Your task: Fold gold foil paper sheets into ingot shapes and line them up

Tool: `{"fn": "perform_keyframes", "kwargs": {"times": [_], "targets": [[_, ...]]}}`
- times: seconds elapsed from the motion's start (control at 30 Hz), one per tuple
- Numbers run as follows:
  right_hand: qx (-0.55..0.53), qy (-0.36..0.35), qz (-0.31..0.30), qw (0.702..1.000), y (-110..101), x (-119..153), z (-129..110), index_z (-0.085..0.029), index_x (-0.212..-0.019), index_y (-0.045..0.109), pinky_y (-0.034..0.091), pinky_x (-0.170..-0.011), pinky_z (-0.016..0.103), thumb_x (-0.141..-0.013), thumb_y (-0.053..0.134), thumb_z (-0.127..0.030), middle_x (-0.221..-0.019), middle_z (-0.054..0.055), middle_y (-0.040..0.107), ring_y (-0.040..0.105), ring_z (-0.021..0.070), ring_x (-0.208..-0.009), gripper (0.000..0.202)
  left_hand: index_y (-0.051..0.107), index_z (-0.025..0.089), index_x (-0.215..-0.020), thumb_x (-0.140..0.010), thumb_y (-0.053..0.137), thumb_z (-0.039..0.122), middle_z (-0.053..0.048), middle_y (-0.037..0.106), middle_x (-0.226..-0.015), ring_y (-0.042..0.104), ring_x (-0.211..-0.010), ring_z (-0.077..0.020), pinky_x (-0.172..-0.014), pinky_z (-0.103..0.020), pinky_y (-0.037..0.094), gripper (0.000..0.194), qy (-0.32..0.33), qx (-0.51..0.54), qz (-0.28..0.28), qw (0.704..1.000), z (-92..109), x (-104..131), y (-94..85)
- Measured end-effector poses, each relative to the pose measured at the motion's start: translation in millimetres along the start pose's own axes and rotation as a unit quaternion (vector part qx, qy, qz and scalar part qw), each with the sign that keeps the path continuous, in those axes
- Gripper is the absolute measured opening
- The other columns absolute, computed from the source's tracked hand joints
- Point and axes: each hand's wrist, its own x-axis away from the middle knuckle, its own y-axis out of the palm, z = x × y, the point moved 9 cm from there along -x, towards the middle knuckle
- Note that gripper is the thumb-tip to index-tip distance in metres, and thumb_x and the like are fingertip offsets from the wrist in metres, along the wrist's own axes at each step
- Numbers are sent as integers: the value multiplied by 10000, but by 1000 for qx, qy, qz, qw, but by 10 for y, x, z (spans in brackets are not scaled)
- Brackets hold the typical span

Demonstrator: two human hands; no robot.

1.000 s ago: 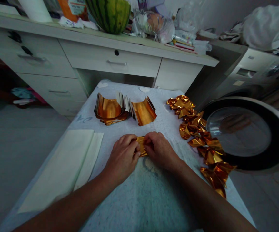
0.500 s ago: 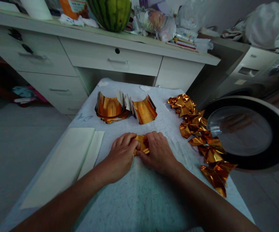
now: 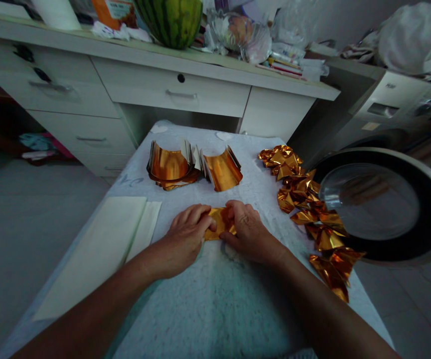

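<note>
A small piece of gold foil paper (image 3: 218, 224) lies on the cloth-covered table between my hands. My left hand (image 3: 188, 232) grips its left end, with thumb and fingers closed at the edge. On the right end, my right hand (image 3: 250, 229) has its fingers curled over the far corner and its thumb at the near edge. Beyond them stand two curved stacks of gold foil sheets, a left stack (image 3: 168, 164) and a right stack (image 3: 223, 170). Several folded gold foil pieces (image 3: 299, 189) form a row along the table's right side.
Folded white paper (image 3: 95, 244) lies at the table's left. A washing machine's open round door (image 3: 430, 209) comes close to the right edge. Behind stands a white drawer desk (image 3: 215, 99) holding a watermelon (image 3: 172, 22) and plastic bags (image 3: 256, 42).
My right hand has shifted slightly right, its thumb moving away from the left one. More of the foil paper now shows between my hands, looking flatter.
</note>
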Motion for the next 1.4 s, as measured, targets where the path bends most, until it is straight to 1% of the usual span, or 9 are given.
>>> {"fn": "perform_keyframes", "kwargs": {"times": [0.23, 0.63, 0.77, 0.83, 0.9, 1.0, 1.1, 1.27, 1.4], "targets": [[-73, -21, -62, 995, -11, -14, 111, -177, -1288, 384, 405, -916, 396, -756, 619, -86, -1109, 88, 584, 519, 221, -1002, 588, 538, 251, -1091, -847, 422, 69, -60, 433, -1380, 376, -1307, -263, -1076, -494, 362, 326, 2, 18, 3, 1000, -13, 4, -26], [-103, -77, -111, 986, -77, 21, 81, -201, -1369, 338, 412, -1001, 412, -750, 531, -7, -1175, 94, 568, 514, 221, -1123, 677, 543, 269, -1122, -846, 396, 62, -63, 412, -1429, 347, -1359, -245, -1103, -480, 352, 375, 18, 44, -28, 998, -21, 17, -95], [-100, -83, -123, 984, -85, 46, 87, -214, -1374, 313, 402, -1019, 413, -690, 465, 34, -1209, 89, 545, 500, 220, -1156, 743, 562, 273, -1124, -827, 406, 58, -47, 432, -1438, 360, -1362, -237, -1101, -461, 367, 398, 24, 49, -35, 998, -22, 24, -113], [-98, -79, -123, 984, -80, 55, 68, -205, -1365, 318, 407, -1002, 416, -700, 524, -12, -1212, 100, 541, 500, 233, -1145, 722, 564, 274, -1132, -809, 398, 43, -42, 435, -1441, 357, -1366, -232, -1102, -457, 369, 431, 30, 48, -37, 998, -15, 24, -123], [-83, -58, -107, 989, -63, 46, 53, -185, -1331, 357, 417, -963, 424, -767, 613, -146, -1185, 112, 550, 507, 251, -1102, 621, 567, 271, -1133, -798, 392, 38, -43, 436, -1443, 360, -1362, -236, -1107, -461, 363, 444, 30, 49, -29, 998, -18, 22, -140], [-23, -9, -35, 999, -47, 14, 37, -160, -1194, 459, 426, -876, 430, -874, 585, -390, -1099, 119, 571, 510, 267, -1002, 414, 572, 268, -1139, -806, 392, 55, -46, 447, -1431, 368, -1353, -246, -1110, -474, 356, 434, 25, 54, -22, 998, -16, 15, -156], [28, 14, 16, 999, 16, -4, -33, -133, -1194, 465, 409, -871, 455, -859, 572, -541, -1087, 140, 576, 500, 288, -979, 539, 574, 263, -1117, -842, 406, 100, -51, 459, -1403, 386, -1327, -250, -1100, -480, 358, 361, 16, 59, -28, 998, -5, -2, -147], [75, 43, 37, 996, 79, -15, -64, -114, -1215, 482, 403, -878, 481, -784, 641, -584, -1103, 161, 584, 490, 317, -987, 657, 574, 260, -1014, -894, 450, 185, -39, 474, -1343, 403, -1281, -259, -1063, -490, 368, 188, -17, 47, -18, 999, -54, -40, -123], [60, 30, 24, 997, 54, -15, -40, -111, -1327, 415, 392, -925, 486, -777, 692, -473, -1200, 173, 562, 484, 327, -1069, 714, 566, 262, -1018, -862, 474, 147, -32, 458, -1356, 390, -1292, -259, -1074, -493, 347, 214, -18, 40, -23, 999, -83, -45, -94]]}}
